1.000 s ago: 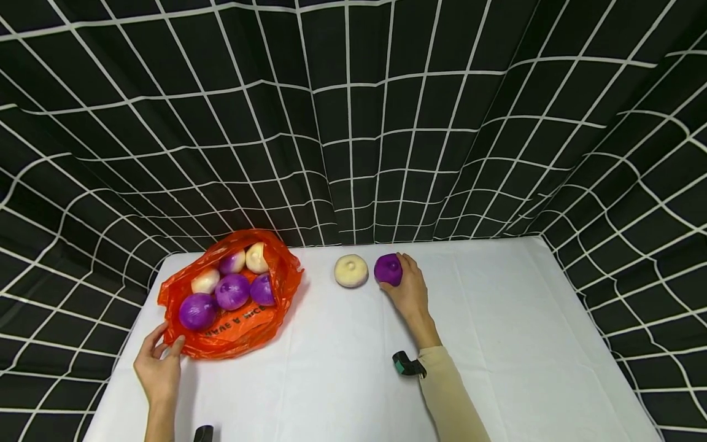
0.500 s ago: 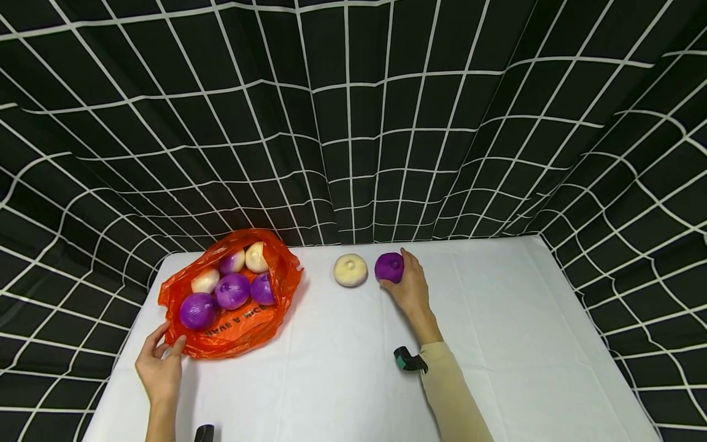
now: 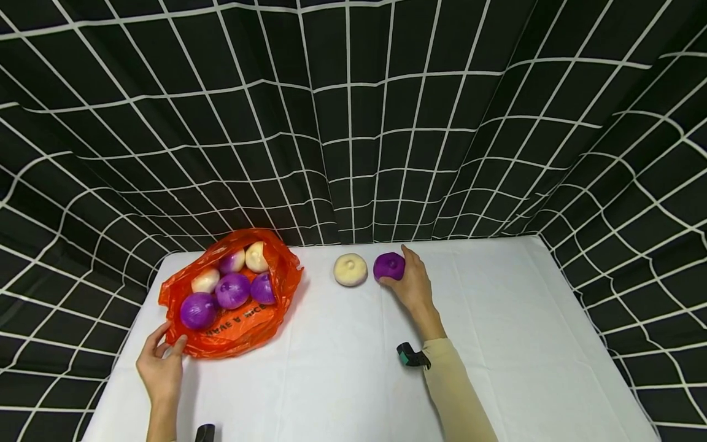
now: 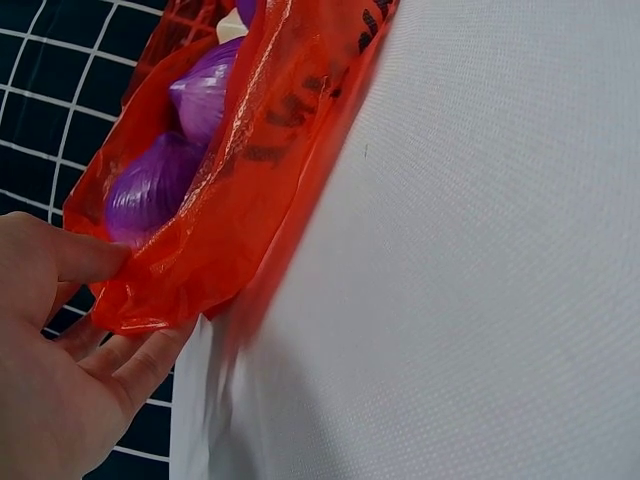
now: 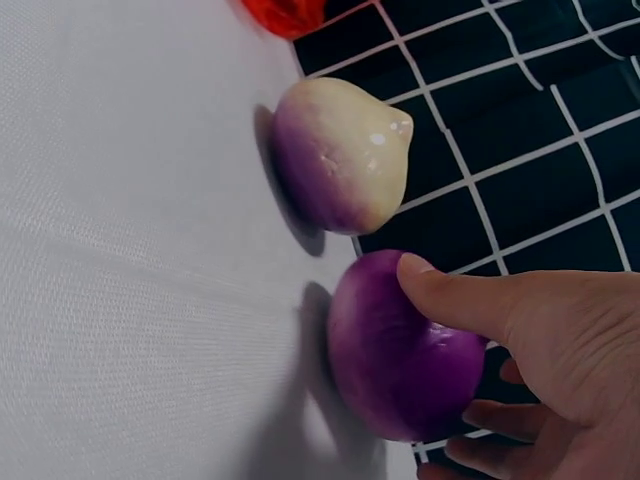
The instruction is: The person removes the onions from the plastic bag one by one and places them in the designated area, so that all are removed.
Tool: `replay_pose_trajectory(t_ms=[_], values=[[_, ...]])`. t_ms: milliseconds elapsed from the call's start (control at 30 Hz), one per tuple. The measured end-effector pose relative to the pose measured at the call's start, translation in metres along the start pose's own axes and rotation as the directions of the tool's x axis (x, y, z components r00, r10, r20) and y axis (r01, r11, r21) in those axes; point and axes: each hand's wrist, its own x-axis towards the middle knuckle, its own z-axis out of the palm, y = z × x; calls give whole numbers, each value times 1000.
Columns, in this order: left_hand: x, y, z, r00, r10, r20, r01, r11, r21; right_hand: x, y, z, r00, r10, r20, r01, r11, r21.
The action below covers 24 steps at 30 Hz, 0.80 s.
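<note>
We log the loose purple onion (image 3: 388, 266) on white cloth (image 3: 331, 374), just left of the nearer right hand (image 3: 414, 287) — thumb touching, fingers loosely spread; the left hand (image 3: 160, 367), well apart, pinches the orange plastic bag (image 3: 251, 341).

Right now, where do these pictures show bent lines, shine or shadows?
Head view: grid lines on the black cloth curve, cause unclear; left wrist view: glossy streaks on the red bag; right wrist view: glints on the pale onion, a shadow beside the purple onion.
</note>
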Motion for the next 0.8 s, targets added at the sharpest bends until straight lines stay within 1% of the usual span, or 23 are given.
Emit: replay_pose_trajectory(t_ms=[133, 233, 433, 600, 700, 800], values=[[0, 0, 0, 1000, 16, 2, -16, 999, 30, 0, 0, 0, 1000, 0, -3, 0, 1000, -1], [0, -1, -1, 1000, 13, 1, -13, 998, 57, -1, 1, 0, 1000, -2, 0, 2, 1000, 1], [-3, 0, -1, 1000, -11, -2, 11, 998, 59, -3, 2, 2, 1000, -7, 16, 7, 1000, 2], [-4, -2, -1, 1000, -5, -6, 6, 997, 73, -4, 3, 1, 1000, -20, 19, 20, 1000, 4], [-3, -3, -1, 1000, -4, -7, 4, 998, 62, -5, 2, 0, 999, -43, 4, 43, 999, 11], [-2, -2, -1, 1000, 7, 5, -7, 999, 52, -5, -2, -2, 997, -74, -30, 74, 997, 21]])
